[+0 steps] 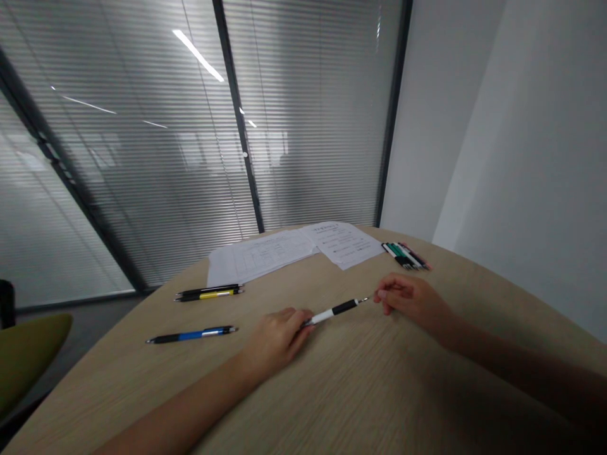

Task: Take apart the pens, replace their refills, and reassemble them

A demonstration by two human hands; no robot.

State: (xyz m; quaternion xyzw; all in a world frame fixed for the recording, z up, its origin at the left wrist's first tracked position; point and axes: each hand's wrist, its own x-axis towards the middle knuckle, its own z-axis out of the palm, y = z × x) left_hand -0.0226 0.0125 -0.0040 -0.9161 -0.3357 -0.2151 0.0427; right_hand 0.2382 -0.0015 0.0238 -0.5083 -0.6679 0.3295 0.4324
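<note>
A white pen with a black grip (328, 314) slants over the table, its metal tip toward the right. My left hand (279, 338) is closed around its rear end, fingers and thumb pressed together. Just beyond the pen's tip, my right hand (410, 298) is in a pinch, its fingertips close to the point. Something thin seems to run from the tip to those fingers, too fine to make out. To the left of my left hand lies a blue pen with a black grip (192, 335).
Behind the blue pen lie black pens, one with a yellow barrel (219, 293). Printed sheets of paper (270, 253) spread along the far edge of the round wooden table (341, 404). Several pens in white, green, black and pink (405, 256) sit bunched at the right. A green chair (31, 354) stands at left.
</note>
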